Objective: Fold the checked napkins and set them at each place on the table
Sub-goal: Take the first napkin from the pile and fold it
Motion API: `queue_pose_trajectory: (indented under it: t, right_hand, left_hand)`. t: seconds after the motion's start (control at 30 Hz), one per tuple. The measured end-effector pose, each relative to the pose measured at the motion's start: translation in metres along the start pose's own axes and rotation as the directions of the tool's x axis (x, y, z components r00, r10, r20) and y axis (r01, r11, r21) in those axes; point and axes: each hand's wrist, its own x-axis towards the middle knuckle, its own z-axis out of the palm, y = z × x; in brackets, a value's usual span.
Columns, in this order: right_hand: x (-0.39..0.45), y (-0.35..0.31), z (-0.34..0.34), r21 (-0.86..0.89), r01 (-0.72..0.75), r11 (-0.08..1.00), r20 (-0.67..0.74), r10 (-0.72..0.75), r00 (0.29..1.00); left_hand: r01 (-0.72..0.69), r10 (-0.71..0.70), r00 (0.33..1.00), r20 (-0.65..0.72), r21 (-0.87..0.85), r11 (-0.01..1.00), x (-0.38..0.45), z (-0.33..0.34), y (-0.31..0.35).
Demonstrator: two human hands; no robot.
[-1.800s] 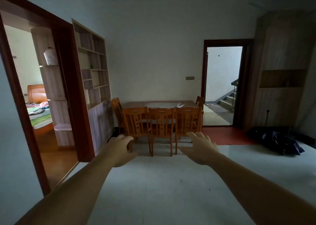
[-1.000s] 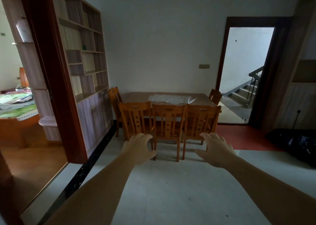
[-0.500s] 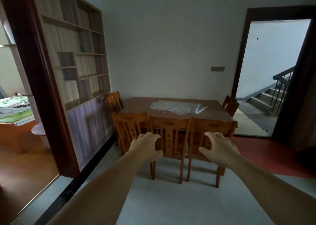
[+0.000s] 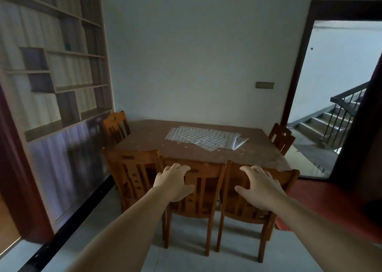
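Several checked napkins [image 4: 201, 137] lie spread flat and overlapping near the middle of a brown wooden table [image 4: 148, 141]. A clear plastic wrapper [image 4: 239, 142] lies at their right end. My left hand [image 4: 175, 182] is stretched forward with relaxed fingers in front of the middle chair's backrest, holding nothing. My right hand [image 4: 261, 186] is stretched out the same way in front of the right chair, also holding nothing. Both hands are well short of the napkins.
Three wooden chairs [image 4: 198, 191] stand in a row along the table's near side. One chair [image 4: 115, 125] is at the left end, another [image 4: 282, 136] at the right end. A tall shelf unit [image 4: 57, 81] lines the left wall. An open doorway [image 4: 334, 98] leads to stairs.
I have walked closer to the table, so the table, chairs and napkins appear larger. Both hands stay stretched forward and empty, now level with the chair backs.
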Motion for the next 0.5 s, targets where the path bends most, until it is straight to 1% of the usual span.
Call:
queue_pose_trajectory:
  t: [0.1,0.3,0.4,0.5]
  right_hand:
    - [0.066,0.010,-0.002,-0.017,-0.015,1.000,0.014,0.016,1.000]
    - [0.177,0.033,-0.009,0.000,-0.021,1.000,-0.022,0.021,1.000]
    - [0.235,0.046,-0.001,0.015,-0.024,1.000,-0.010,0.024,1.000]
    - [0.297,0.061,0.012,0.045,0.005,0.999,-0.010,-0.004,1.000]
  left_hand:
    - [0.000,0.001,1.000,0.013,-0.009,1.000,0.069,0.001,-0.007]
    - [-0.016,0.016,1.000,0.022,-0.002,1.000,0.191,-0.003,-0.004]
    - [-0.031,0.031,0.999,0.023,0.003,1.000,0.246,0.008,-0.001]
    - [-0.022,0.022,0.999,0.034,0.014,1.000,0.303,0.023,-0.001]
